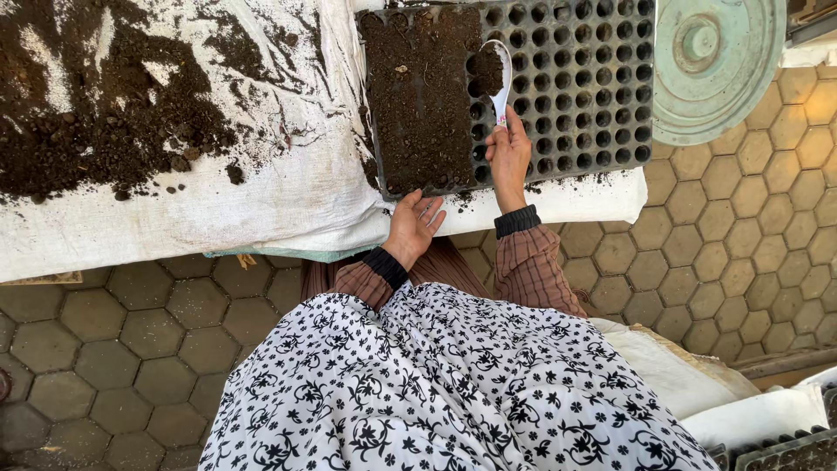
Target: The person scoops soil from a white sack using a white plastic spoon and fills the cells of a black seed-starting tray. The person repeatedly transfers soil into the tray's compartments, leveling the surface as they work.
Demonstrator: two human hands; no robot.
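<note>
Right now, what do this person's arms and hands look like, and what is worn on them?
Both hands, left hand and right hand, are bare: no gloves or rings visible. Each arm wears a brown plaid sleeve ending in a dark ribbed cuff.

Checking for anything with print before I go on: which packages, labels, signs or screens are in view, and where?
No signs or screens.
White woven sack: spread flat under the seed tray and loose soil; no print shows.
White spoon: in the right hand, small reddish mark on the handle, too small to make out.
</note>
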